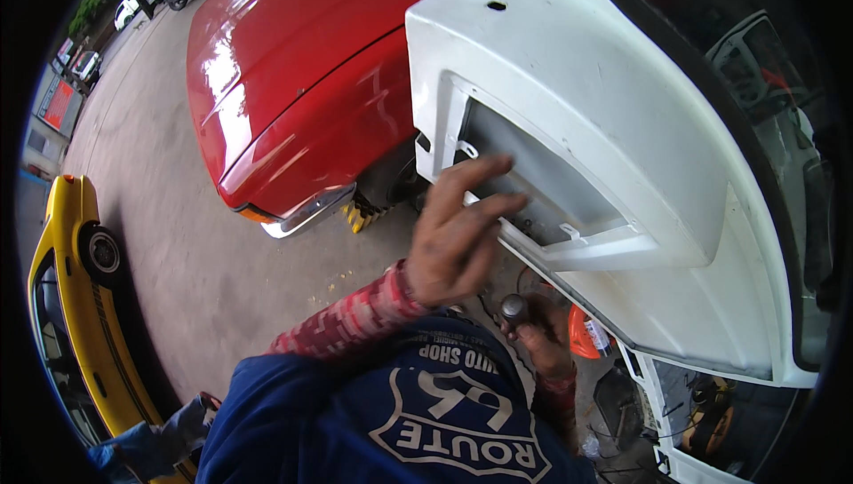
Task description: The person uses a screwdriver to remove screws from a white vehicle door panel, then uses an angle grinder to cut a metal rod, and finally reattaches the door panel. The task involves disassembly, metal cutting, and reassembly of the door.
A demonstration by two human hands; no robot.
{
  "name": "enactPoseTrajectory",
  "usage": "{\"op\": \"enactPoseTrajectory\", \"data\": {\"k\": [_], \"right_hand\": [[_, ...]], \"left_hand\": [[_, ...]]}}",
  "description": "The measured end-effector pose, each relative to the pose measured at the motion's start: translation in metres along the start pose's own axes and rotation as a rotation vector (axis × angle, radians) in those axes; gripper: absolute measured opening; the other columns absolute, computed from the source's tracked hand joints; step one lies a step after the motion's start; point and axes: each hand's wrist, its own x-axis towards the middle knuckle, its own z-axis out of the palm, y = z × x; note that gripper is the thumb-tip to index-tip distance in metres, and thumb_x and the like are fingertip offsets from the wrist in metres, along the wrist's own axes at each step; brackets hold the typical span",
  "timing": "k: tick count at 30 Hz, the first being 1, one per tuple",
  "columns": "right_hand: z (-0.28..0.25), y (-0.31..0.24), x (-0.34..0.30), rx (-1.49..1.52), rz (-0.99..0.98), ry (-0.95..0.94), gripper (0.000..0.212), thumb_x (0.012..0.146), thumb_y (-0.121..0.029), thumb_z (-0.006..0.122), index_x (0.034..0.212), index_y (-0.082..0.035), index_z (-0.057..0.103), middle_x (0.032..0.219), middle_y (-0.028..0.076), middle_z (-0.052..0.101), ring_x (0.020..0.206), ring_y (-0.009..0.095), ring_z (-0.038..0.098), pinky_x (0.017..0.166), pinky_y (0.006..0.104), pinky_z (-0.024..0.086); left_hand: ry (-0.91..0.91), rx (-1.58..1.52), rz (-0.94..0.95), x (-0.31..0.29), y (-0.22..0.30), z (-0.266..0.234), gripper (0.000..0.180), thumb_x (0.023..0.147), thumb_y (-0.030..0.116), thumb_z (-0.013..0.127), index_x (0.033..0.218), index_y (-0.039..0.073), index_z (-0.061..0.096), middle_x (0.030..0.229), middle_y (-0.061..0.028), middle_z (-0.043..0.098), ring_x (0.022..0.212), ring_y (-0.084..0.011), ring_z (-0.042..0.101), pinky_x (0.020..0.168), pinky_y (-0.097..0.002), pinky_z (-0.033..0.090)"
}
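My left hand (458, 231) is raised in front of a white car body panel (577, 120), fingers spread and holding nothing. Its fingertips overlap the four-sided recessed opening (542, 173) in that panel; whether they touch it I cannot tell. Small white tabs stick out at the opening's edge. Lower down, beside the panel's bottom edge, my right hand (542, 342) is closed around a tool with a round grey metal end (514, 306). The rest of that tool is hidden by the hand, so its kind is unclear.
A red car (311, 84) stands close on the far side, with a yellow stand (362, 211) by its front. On the left is a yellow car (75, 306). Near my right hand are an orange-red bottle (586, 335) and a white frame piece (649, 386).
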Motion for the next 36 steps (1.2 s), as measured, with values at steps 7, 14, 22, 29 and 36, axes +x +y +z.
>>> {"op": "enactPoseTrajectory", "data": {"k": [7, 14, 22, 29, 36], "right_hand": [[0.018, -0.005, 0.021, -0.391, 0.008, -0.144, 0.041, 0.089, -0.014, 0.073, 0.124, 0.002, 0.063, 0.108, 0.013, 0.073, 0.092, 0.021, 0.072, 0.084, 0.0319, 0.055], [0.087, -0.049, 0.057, -0.969, -0.545, -0.352, 0.047, 0.077, -0.019, 0.084, 0.121, -0.011, 0.068, 0.101, 0.008, 0.067, 0.091, 0.028, 0.064, 0.08, 0.04, 0.054], [0.155, -0.035, 0.09, -1.208, -0.598, -0.212, 0.049, 0.072, -0.016, 0.086, 0.118, -0.011, 0.069, 0.102, 0.005, 0.067, 0.094, 0.025, 0.061, 0.084, 0.0388, 0.053], [0.156, -0.049, 0.116, -1.359, -0.521, 0.062, 0.045, 0.075, -0.012, 0.082, 0.116, -0.01, 0.067, 0.106, 0.007, 0.069, 0.103, 0.029, 0.061, 0.092, 0.0423, 0.049], [0.123, -0.064, 0.122, -1.384, -0.465, 0.343, 0.034, 0.087, -0.001, 0.067, 0.12, -0.004, 0.062, 0.112, 0.016, 0.064, 0.106, 0.035, 0.061, 0.092, 0.0432, 0.049]], "left_hand": [[-0.137, -0.419, -0.842, -0.099, 0.008, -0.04, 0.053, 0.106, 0.043, 0.048, 0.112, -0.006, 0.066, 0.096, -0.0148, 0.07, 0.089, -0.0216, 0.066, 0.086, -0.0333, 0.051], [-0.096, -0.681, -0.845, -0.118, -0.006, -0.077, 0.075, 0.105, 0.059, 0.039, 0.124, -0.01, 0.06, 0.107, -0.0186, 0.069, 0.098, -0.0242, 0.065, 0.092, -0.0368, 0.051], [-0.537, -0.853, -0.85, -0.087, -0.014, -0.173, 0.101, 0.088, 0.074, 0.059, 0.146, -0.007, 0.041, 0.125, -0.0192, 0.063, 0.098, -0.0238, 0.068, 0.087, -0.0321, 0.053], [-0.527, -0.684, -0.876, -0.098, -0.058, -0.209, 0.088, 0.096, 0.069, 0.05, 0.142, -0.006, 0.048, 0.116, -0.0184, 0.067, 0.092, -0.0217, 0.069, 0.08, -0.0311, 0.053], [-0.636, -0.429, -0.903, -0.127, -0.101, -0.247, 0.061, 0.108, 0.049, 0.043, 0.131, -0.006, 0.058, 0.104, -0.0165, 0.07, 0.088, -0.0204, 0.066, 0.083, -0.0339, 0.053]]}}
